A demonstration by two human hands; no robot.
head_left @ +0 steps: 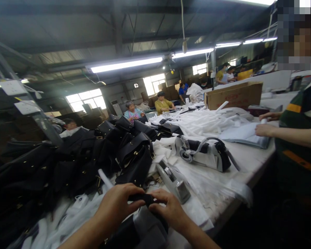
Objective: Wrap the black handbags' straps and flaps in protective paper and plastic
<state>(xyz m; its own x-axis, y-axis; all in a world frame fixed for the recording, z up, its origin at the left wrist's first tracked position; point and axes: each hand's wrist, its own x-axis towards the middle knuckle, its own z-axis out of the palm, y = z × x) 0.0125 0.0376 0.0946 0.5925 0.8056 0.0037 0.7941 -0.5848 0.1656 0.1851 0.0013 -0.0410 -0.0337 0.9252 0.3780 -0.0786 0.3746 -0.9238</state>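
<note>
My left hand (116, 204) pinches a black strap (138, 197), which looks like a bag's handle. Close beside it, my right hand (169, 209) has thumb and fingers closed on the strap's other part. Below both hands lies a black bag (124, 233), partly covered by pale wrapping (147, 223); my forearms hide some of it. Just beyond my right hand stands a grey tape dispenser (173, 181). Further back on the table is another black bag (223, 157), wrapped in pale material with its strap bound up.
Black bags (77, 159) are heaped at left. White foam rods (197, 121) cover the table's middle, before a cardboard box (233, 97). Clear plastic bags (209, 183) lie near the right table edge. A co-worker's hand (265, 130) is over pale sheets (245, 135).
</note>
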